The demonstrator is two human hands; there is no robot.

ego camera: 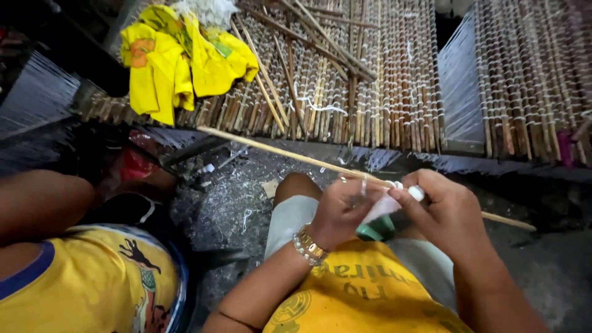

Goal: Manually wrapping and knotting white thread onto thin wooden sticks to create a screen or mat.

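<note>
1. Low in the head view, both hands meet over the person's lap. The left hand [342, 209], wearing a beaded and gold bracelet [308, 246], is curled shut around a white spool of thread with a green base [377, 223], probably to keep it steady. The right hand [447, 213] is pinched closed on the spool's white top, just where the long thin pale bamboo stick [290, 154] passes.
2. That stick runs slantwise from the upper left, across the knees, through the hands, and out to the right, so it lies within easy reach of both.
3. Beyond the knees hangs a woven mat of slim bamboo slats bound with white thread [382, 92]; loose sticks lie across it.
4. A crumpled yellow cloth [179, 61] lies on the mat's upper left.
5. Shavings litter the grey floor [228, 209].
6. Another person in a yellow shirt [92, 283] sits close on the left, crowding that side.
</note>
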